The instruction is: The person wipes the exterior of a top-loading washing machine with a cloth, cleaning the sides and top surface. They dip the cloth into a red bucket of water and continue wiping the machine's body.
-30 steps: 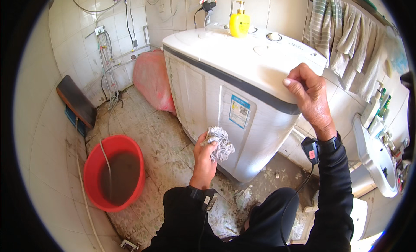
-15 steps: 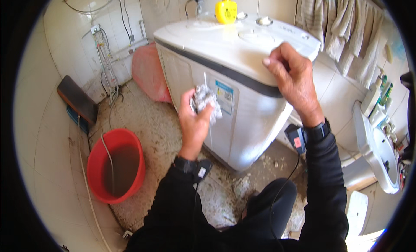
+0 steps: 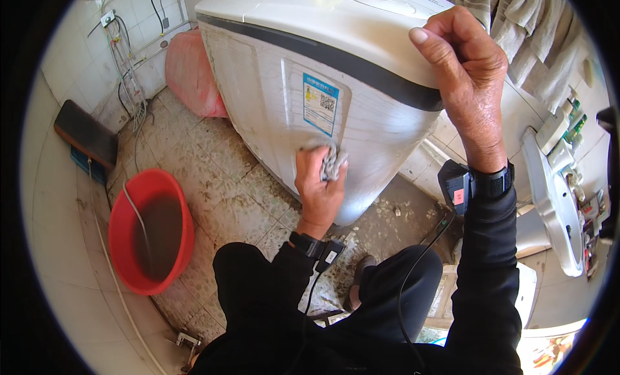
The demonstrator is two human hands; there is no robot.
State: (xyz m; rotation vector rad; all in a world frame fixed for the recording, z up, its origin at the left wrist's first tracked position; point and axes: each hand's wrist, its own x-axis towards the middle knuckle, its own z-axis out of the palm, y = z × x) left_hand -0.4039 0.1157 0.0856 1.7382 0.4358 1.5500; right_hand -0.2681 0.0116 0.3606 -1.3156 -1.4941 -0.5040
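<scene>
A white twin-tub-style washing machine [image 3: 258, 110] with a dark band under its top stands in front of me. My left hand [image 3: 318, 197] is closed around a crumpled grey-white cloth [image 3: 333, 161]. It presses the cloth to the machine's side panel, just below a blue-edged label [image 3: 320, 104]. My right hand [image 3: 470, 71] is at the top's near right corner, its heel and wrist against or close to the edge. Its fingers curl into a loose fist with the thumb along them, and nothing shows in it.
A red basin [image 3: 186, 230] of murky water, with a hose in it, stands on the tiled floor at left. Behind it leans a dark board [image 3: 84, 133]. A pink bag [image 3: 190, 75] sits beside the machine. At right are a white sink [image 3: 549, 201] and hanging grey towels [image 3: 533, 46].
My view has come closer and lower to the machine. The left hand has moved down the panel with the cloth, from beside the label to below it. The right hand stays near the top corner.
</scene>
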